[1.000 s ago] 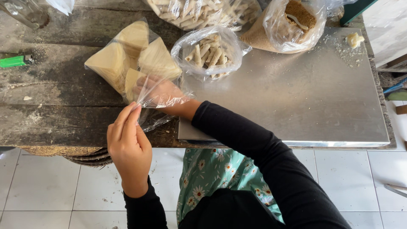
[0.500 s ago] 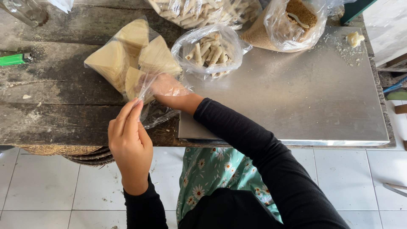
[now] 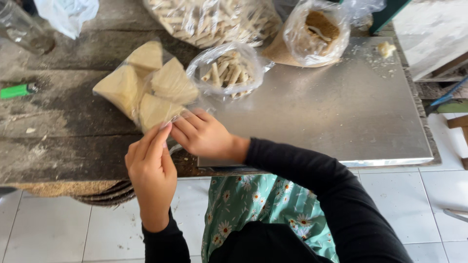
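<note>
Near the left edge of the dark weathered wooden desk [image 3: 58, 126] lies a small green lighter [image 3: 17, 90]. At the desk's front edge, the left hand [image 3: 151, 168] pinches the open mouth of a clear plastic bag of pale triangular wafers [image 3: 146, 87] with closed fingers, and the right hand [image 3: 204, 136] grips it from beside. Thin film could slip or tear there, spilling wafers toward the steel plate [image 3: 331, 112].

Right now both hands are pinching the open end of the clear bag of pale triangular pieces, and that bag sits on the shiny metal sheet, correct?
Not quite. Both the left hand and right hand do hold the clear bag of triangular pieces at its open end, but the head view shows it lying on the dark wooden table, beside the metal sheet.
</note>
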